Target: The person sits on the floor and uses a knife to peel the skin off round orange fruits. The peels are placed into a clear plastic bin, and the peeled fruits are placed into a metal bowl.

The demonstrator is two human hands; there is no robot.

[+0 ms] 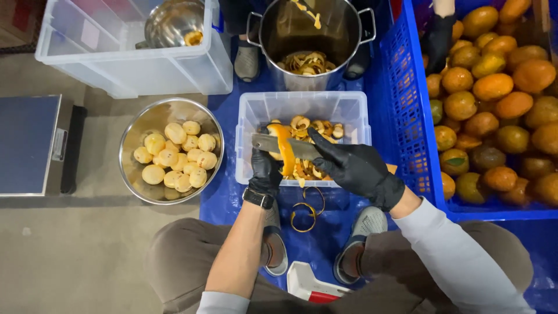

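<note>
Both my hands wear black gloves. My left hand (265,171) grips an orange (279,144) that is partly peeled, held over a clear plastic tub (303,106) of orange peels. My right hand (356,168) holds a knife (266,142) whose flat blade lies across the fruit, pointing left. A strip of peel hangs down from the orange. A watch sits on my left wrist.
A steel bowl (132,180) of peeled fruit stands to the left. A blue crate (402,110) of whole oranges is on the right, where another person's gloved hand (438,38) reaches in. A steel pot (343,32), a clear bin (139,72) and a scale (26,142) are nearby. Peel curls (305,214) lie on the blue mat.
</note>
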